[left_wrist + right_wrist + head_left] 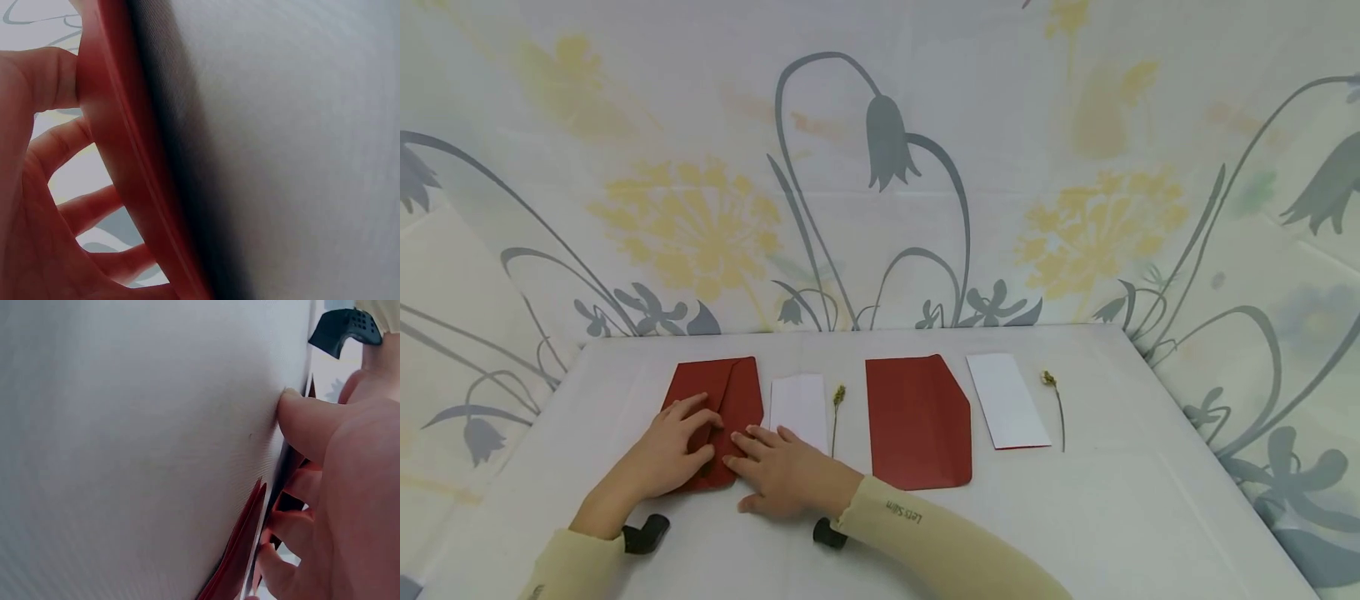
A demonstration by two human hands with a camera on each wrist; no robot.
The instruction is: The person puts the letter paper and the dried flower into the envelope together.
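White table (1150, 508), flowered backdrop (880, 242): left fingers (702, 419) and right fingers (751, 447) rest loosely on a red envelope (739, 400).

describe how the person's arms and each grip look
The left sleeve and right sleeve are pale beige with dark lettering, "Lets Slim" on the right. A black curved piece shows at each wrist. Left grip and right grip are bare, no gloves or rings showing.

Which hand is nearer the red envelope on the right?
Right. The right hand lies just left of that red envelope; the left hand is farther left, resting on the other envelope.
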